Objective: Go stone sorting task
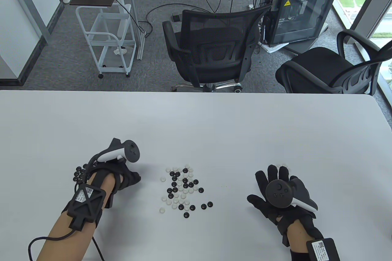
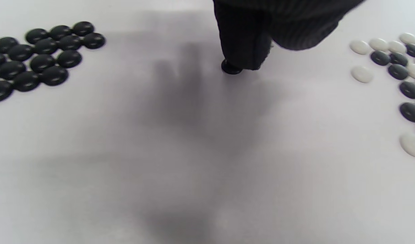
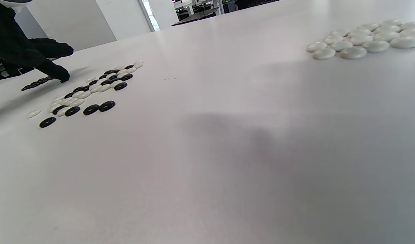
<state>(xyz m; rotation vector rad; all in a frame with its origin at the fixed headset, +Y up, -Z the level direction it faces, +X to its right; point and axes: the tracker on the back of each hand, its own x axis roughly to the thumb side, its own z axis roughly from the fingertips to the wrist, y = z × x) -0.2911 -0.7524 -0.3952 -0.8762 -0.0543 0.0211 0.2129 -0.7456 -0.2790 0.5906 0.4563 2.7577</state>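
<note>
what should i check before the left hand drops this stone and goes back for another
1. Stone colour: ok, the stone under the left hand's fingertips is black.
2. Grip on it: cannot tell, the stone shows only partly below the fingertips, so whether it is pinched or just pressed on the table is unclear.
3. Destination: ok, the black pile holds black stones only.
4. Stone at pile: not ok, it sits apart from the black pile, on bare table.
5. Work left: not ok, the mixed pile has both black and white stones.
6. Right hand: ok, fingers spread, near the white pile, away from the left hand.
</note>
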